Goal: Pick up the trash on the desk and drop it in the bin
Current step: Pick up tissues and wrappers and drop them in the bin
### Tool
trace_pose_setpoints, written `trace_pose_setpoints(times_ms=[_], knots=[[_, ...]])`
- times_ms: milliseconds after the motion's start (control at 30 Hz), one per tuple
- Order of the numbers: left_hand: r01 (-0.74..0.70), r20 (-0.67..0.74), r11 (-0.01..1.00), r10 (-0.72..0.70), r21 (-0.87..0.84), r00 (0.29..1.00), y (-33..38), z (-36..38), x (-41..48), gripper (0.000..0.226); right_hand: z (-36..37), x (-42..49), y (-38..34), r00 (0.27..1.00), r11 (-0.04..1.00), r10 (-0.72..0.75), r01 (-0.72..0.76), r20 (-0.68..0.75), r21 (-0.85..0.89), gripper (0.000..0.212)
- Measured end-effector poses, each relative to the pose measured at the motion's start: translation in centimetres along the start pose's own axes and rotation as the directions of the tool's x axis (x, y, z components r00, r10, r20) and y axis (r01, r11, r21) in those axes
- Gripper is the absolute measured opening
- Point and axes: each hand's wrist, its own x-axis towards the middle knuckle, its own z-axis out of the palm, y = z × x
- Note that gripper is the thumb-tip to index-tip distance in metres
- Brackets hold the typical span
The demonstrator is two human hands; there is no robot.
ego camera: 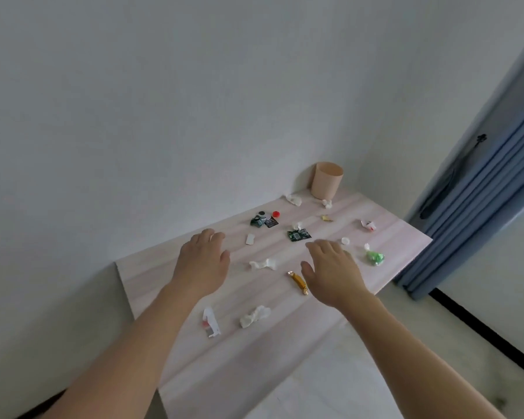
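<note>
While scraps litter the pale pink wooden desk, the left hand and right hand hover open and empty; next likely calls for pinching the gold foil wrapper toward the peach plastic bin

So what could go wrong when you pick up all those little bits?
The bin stands at the far corner of the desk, past most of the trash, so a reaching arm might sweep pieces off. The green wrapper lies near the right edge and could easily get knocked to the floor. Small things like the red cap may roll away if nudged. Both the left hand and right hand are open and empty.
</note>
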Motion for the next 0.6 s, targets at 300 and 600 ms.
trace_pose_setpoints(times_ms=[300,600], knots=[[0.274,0.008,0.954,-0.277,0.118,0.961,-3.8,3.7,-0.6,0.04,6.9,9.1,-1.7,0.936,0.939,-0.34,0.333,0.089,0.087,0.047],[0.535,0.068,0.831,-0.549,0.148,0.833,-2.5,8.5,-2.1,0.047,14.4,13.4,-1.5,0.756,0.79,-0.612,0.569,0.233,0.23,0.05]])
